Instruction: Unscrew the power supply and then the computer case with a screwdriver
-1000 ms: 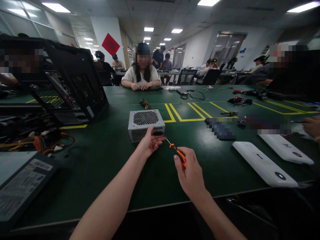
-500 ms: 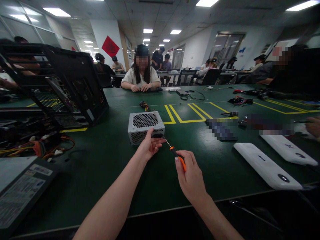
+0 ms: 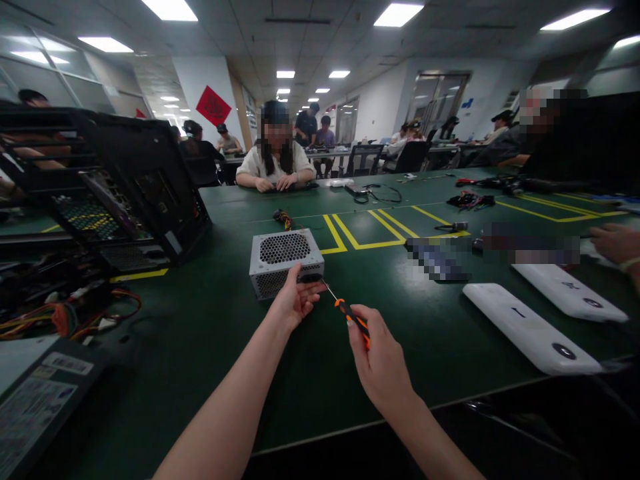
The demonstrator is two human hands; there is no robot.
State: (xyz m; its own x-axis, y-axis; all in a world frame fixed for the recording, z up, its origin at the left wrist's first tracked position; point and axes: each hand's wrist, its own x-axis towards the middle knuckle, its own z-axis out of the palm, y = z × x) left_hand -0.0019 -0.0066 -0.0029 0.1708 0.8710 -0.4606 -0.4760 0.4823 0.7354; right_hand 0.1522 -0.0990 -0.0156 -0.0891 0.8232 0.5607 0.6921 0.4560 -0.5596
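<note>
A silver power supply unit (image 3: pixel 285 260) with a honeycomb-vented top sits on the green table. Against its near face, my left hand (image 3: pixel 296 301) has its thumb up by the top edge and its fingers stretched out beneath the black socket (image 3: pixel 313 278). My right hand (image 3: pixel 379 353) is closed round the handle of a black-and-orange screwdriver (image 3: pixel 344 309). The thin shaft points up and left, its tip beside my left fingertips at the unit's right front corner. Whether the tip touches a screw is too small to tell.
On the left stand an open black computer case (image 3: pixel 135 193), bundled cables (image 3: pixel 63 317) and another power supply (image 3: pixel 45 393). White cases (image 3: pixel 530 327) lie at the right. A person (image 3: pixel 275 157) sits across the table; another person's hand (image 3: pixel 617 243) is at the right edge.
The view has tilted up a little and shifted, so everything sits slightly left. My left hand stays at the power supply, and the screwdriver keeps its place beside the corner.
</note>
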